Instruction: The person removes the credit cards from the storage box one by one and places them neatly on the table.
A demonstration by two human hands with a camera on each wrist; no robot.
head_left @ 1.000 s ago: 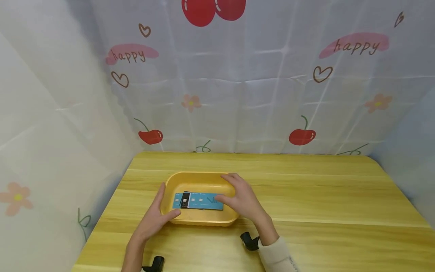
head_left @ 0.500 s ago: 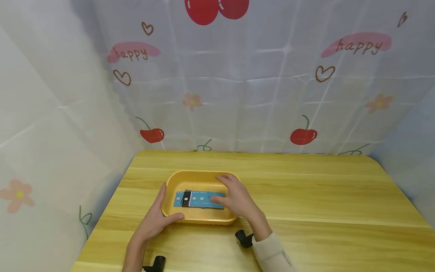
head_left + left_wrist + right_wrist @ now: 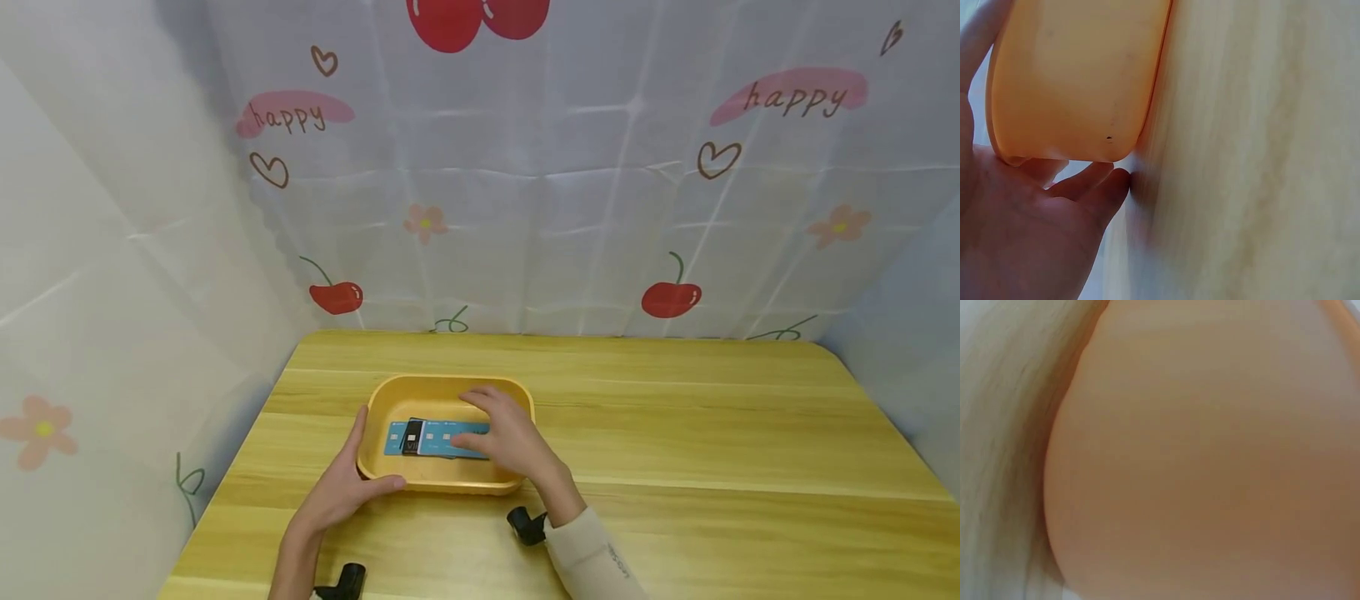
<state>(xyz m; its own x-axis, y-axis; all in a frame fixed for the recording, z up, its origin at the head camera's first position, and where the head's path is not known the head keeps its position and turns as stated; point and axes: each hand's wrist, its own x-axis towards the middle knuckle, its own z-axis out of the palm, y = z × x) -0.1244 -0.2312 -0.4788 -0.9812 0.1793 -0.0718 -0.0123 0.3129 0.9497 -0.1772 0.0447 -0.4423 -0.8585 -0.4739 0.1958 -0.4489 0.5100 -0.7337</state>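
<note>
A yellow plastic tray [image 3: 457, 485] stands on the table, its outer wall filling much of both wrist views. Several bank cards lie overlapped on its floor: a blue card [image 3: 393, 438] at the left, a black card [image 3: 412, 438] beside it, and blue cards [image 3: 437, 447] towards the right. My left hand [image 3: 343, 487] holds the tray's left end, thumb along the near rim and fingers round the end wall. Over the tray's right part is my right hand [image 3: 513, 433], fingers spread and loosely bent. Its thumb overlaps the right-hand blue card in the head view.
The wood-grain table [image 3: 675, 425] extends well to the right of the tray. A printed white curtain [image 3: 525, 250] hangs behind it and along the sides. Black wrist-camera mounts [image 3: 527, 527] stick out beside both wrists.
My right hand has moved left, from the tray's right rim to farther over the cards. My left thumb has shifted slightly along the near rim. The cards stay in place.
</note>
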